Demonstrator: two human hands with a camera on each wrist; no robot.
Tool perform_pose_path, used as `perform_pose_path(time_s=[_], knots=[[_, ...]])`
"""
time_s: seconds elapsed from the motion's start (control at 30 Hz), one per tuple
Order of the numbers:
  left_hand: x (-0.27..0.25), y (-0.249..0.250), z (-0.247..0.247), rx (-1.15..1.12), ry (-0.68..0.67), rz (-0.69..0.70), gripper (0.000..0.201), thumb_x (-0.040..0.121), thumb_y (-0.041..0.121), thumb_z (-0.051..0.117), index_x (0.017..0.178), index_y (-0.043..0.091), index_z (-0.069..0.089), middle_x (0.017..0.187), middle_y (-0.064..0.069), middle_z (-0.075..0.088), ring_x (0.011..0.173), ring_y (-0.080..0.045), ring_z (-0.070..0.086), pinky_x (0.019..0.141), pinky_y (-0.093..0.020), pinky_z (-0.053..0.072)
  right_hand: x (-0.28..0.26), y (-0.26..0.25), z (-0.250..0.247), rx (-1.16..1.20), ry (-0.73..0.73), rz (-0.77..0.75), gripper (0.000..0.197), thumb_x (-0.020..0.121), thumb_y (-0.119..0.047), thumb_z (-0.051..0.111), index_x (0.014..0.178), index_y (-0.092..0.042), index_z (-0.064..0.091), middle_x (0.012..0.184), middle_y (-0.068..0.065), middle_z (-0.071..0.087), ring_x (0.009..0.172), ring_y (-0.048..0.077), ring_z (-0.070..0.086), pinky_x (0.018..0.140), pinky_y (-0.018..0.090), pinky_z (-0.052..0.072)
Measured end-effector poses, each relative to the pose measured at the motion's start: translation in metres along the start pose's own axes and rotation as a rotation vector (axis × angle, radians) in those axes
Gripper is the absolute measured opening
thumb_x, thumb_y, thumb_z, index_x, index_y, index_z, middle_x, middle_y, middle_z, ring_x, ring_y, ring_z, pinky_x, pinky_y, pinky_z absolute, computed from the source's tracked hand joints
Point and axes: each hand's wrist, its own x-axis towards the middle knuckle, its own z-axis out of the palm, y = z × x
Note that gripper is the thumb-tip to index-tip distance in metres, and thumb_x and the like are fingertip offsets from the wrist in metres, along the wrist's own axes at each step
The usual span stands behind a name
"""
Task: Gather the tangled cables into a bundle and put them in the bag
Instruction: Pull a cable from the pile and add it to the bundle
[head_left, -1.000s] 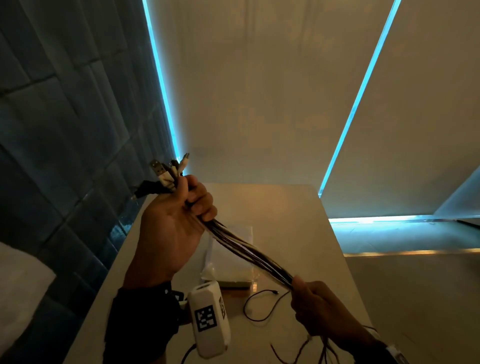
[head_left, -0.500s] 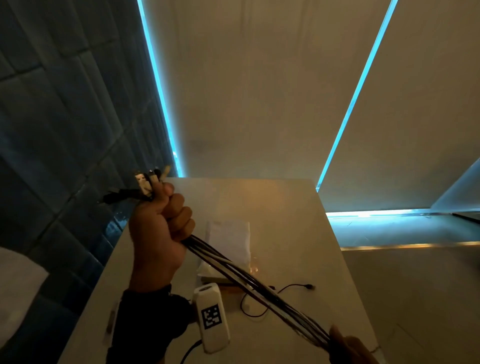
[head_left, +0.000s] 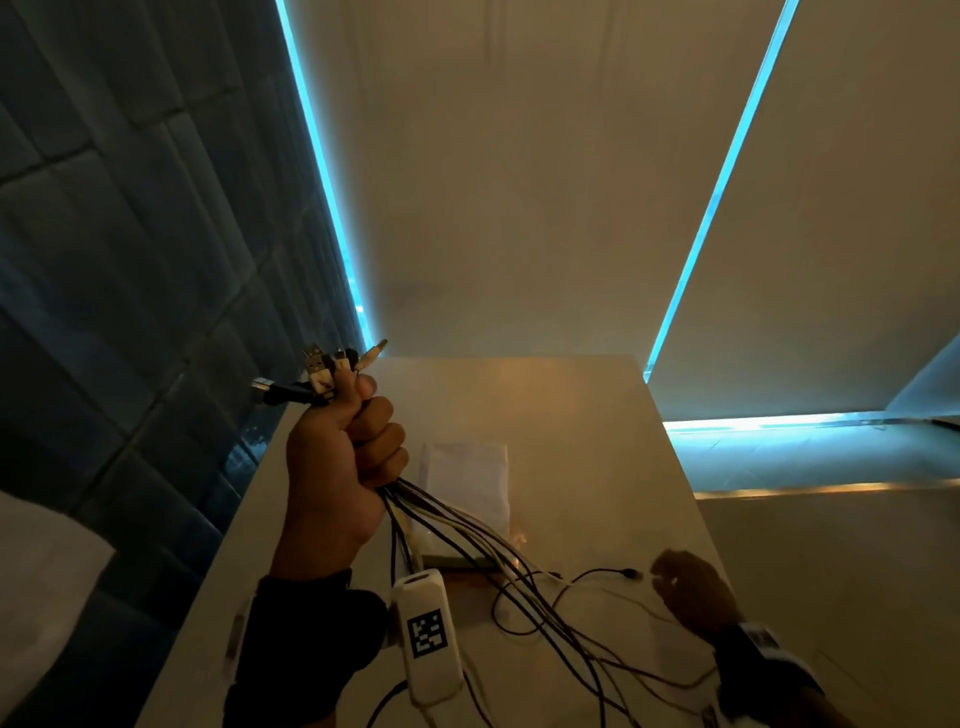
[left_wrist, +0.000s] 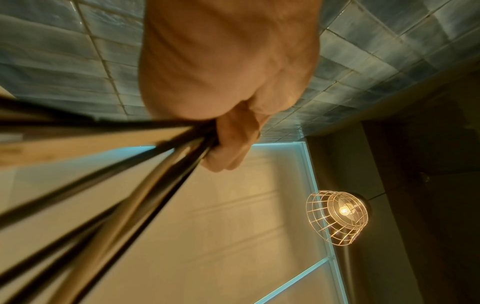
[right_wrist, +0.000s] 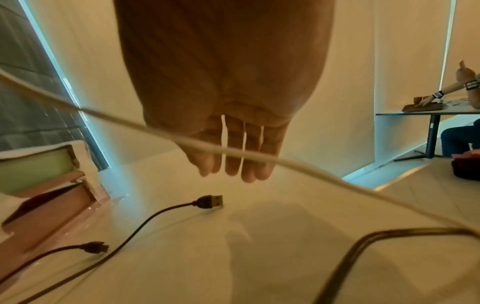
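My left hand (head_left: 358, 452) is raised over the white table (head_left: 571, 410) and grips a bundle of black and white cables (head_left: 467, 530) just below their plug ends (head_left: 322, 374). The left wrist view shows the same fist (left_wrist: 231, 144) around the cables (left_wrist: 145, 185). The strands fan out loose down to the table. My right hand (head_left: 685, 587) hovers open at the right and holds nothing. Its straight fingers (right_wrist: 233, 164) point down above a black USB plug (right_wrist: 211, 201), and a white cable (right_wrist: 155, 131) crosses in front of them. A flat clear packet, perhaps the bag (head_left: 467, 483), lies mid-table.
A tiled wall (head_left: 130, 260) runs close along the table's left side. Stacked books (right_wrist: 39, 174) in clear wrap lie under the packet. A second small plug (right_wrist: 96, 247) lies on the table. A person sits at another table (right_wrist: 462, 135) far right. A wire lamp (left_wrist: 337, 218) hangs overhead.
My right hand slid down along the cables, let go of them and now hovers open over the table. The strands have fallen apart from a tight line into a loose fan.
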Motion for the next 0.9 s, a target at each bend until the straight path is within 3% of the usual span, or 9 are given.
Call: perform_pose_path(time_s=[0.07, 0.2, 0.33, 0.47, 0.5, 0.57, 0.7, 0.8, 0.9], knots=[[-0.001, 0.001, 0.000, -0.002, 0.004, -0.010, 0.035, 0.099, 0.036, 0.031, 0.070, 0.020, 0.043, 0.042, 0.011, 0.026, 0.029, 0.000, 0.020, 0.031, -0.011, 0.016, -0.008, -0.030, 0.016, 0.058, 0.085, -0.027, 0.019, 0.087, -0.021, 0.063, 0.104, -0.028, 0.056, 0.110, -0.002, 0.053, 0.095, 0.017, 0.057, 0.083, 0.032, 0.050], [-0.002, 0.001, -0.002, 0.008, 0.013, -0.025, 0.035, 0.099, 0.037, 0.032, 0.070, 0.019, 0.043, 0.043, 0.010, 0.026, 0.029, -0.001, 0.020, 0.033, -0.009, 0.016, 0.008, -0.044, 0.028, 0.000, -0.001, 0.058, 0.041, 0.093, -0.026, 0.055, 0.132, -0.025, 0.048, 0.135, 0.006, 0.041, 0.121, 0.027, 0.049, 0.097, 0.037, 0.045], [-0.001, 0.000, -0.004, 0.019, 0.008, -0.032, 0.035, 0.099, 0.037, 0.032, 0.072, 0.018, 0.043, 0.043, 0.010, 0.026, 0.029, -0.001, 0.020, 0.032, -0.009, 0.018, -0.004, -0.053, 0.043, -0.112, -0.034, 0.051, 0.024, 0.096, -0.026, 0.041, 0.119, -0.021, 0.050, 0.125, 0.005, 0.045, 0.115, 0.025, 0.048, 0.088, 0.035, 0.046], [0.002, -0.001, -0.005, 0.030, -0.004, -0.033, 0.031, 0.094, 0.040, 0.037, 0.072, 0.018, 0.044, 0.044, 0.009, 0.026, 0.029, -0.001, 0.020, 0.032, -0.008, 0.019, -0.009, -0.051, 0.038, -0.088, -0.079, -0.009, 0.011, 0.095, -0.032, 0.049, 0.100, -0.023, 0.054, 0.114, 0.002, 0.056, 0.106, 0.021, 0.056, 0.087, 0.032, 0.047], [0.002, -0.003, -0.005, 0.035, -0.009, -0.032, 0.030, 0.093, 0.040, 0.038, 0.073, 0.018, 0.044, 0.044, 0.009, 0.026, 0.029, -0.001, 0.020, 0.033, -0.008, 0.020, -0.010, -0.053, 0.032, -0.039, -0.058, -0.041, 0.008, 0.093, -0.032, 0.053, 0.086, -0.028, 0.052, 0.105, 0.000, 0.058, 0.099, 0.019, 0.057, 0.084, 0.031, 0.047], [0.004, -0.007, -0.005, 0.050, -0.012, -0.036, 0.031, 0.096, 0.038, 0.036, 0.073, 0.018, 0.044, 0.044, 0.009, 0.026, 0.030, -0.001, 0.020, 0.033, -0.008, 0.020, -0.012, -0.060, 0.014, 0.066, 0.025, -0.097, 0.027, 0.090, -0.031, 0.062, 0.070, -0.035, 0.044, 0.086, -0.006, 0.055, 0.084, 0.015, 0.055, 0.074, 0.028, 0.047], [0.003, -0.016, 0.000, 0.117, -0.042, -0.029, 0.030, 0.095, 0.037, 0.038, 0.073, 0.018, 0.043, 0.046, 0.009, 0.024, 0.032, -0.002, 0.018, 0.035, -0.011, 0.016, -0.024, -0.098, -0.041, 0.331, 0.268, -0.283, 0.020, 0.081, -0.022, 0.075, 0.070, -0.025, 0.059, 0.074, -0.006, 0.060, 0.070, 0.012, 0.058, 0.063, 0.022, 0.043], [0.001, -0.020, 0.006, 0.166, -0.072, -0.023, 0.025, 0.085, 0.038, 0.045, 0.070, 0.019, 0.039, 0.047, 0.008, 0.024, 0.033, -0.003, 0.017, 0.037, -0.014, 0.012, -0.041, -0.142, -0.081, 0.751, 0.323, -0.346, 0.016, 0.082, -0.004, 0.071, 0.074, -0.015, 0.063, 0.078, 0.003, 0.068, 0.075, 0.009, 0.063, 0.068, 0.021, 0.049], [-0.001, -0.024, 0.011, 0.181, -0.081, -0.049, 0.026, 0.086, 0.035, 0.046, 0.067, 0.019, 0.040, 0.047, 0.008, 0.024, 0.033, -0.003, 0.017, 0.037, -0.012, 0.014, -0.061, -0.188, -0.111, 1.170, 0.261, -0.460, 0.006, 0.087, 0.006, 0.057, 0.083, 0.002, 0.057, 0.091, 0.016, 0.072, 0.091, 0.025, 0.069, 0.079, 0.033, 0.057]])
